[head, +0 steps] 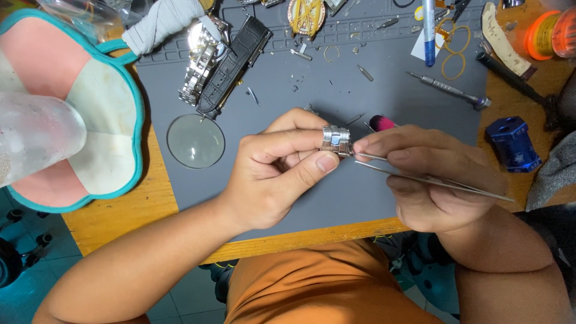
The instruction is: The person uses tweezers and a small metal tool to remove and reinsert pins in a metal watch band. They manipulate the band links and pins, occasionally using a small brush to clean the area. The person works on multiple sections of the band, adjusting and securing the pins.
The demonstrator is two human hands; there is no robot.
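Left hand [273, 174] pinches steel bracelet link piece [335, 140] between thumb and forefinger over grey mat [336, 198]; right hand [432, 174] grips tweezers [420, 178], tips touching link's right edge, long axis running right-to-left

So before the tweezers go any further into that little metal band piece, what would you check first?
1. Grip on the metal bracelet link piece: the left hand pinches it between thumb and fingers. Ok.
2. Tweezers in the right hand: held, tips pointing at the link. Ok.
3. Whether the tips hold a pin: too small to see. Cannot tell.
4. Work is over the grey mat, so a dropped part would likely land there. Ok.
5. Loose small parts lie scattered on the mat beyond the hands, easy to mix up. Not ok.
6. Magnifying lens lies flat on the mat, unused, left of the hands. Ok.
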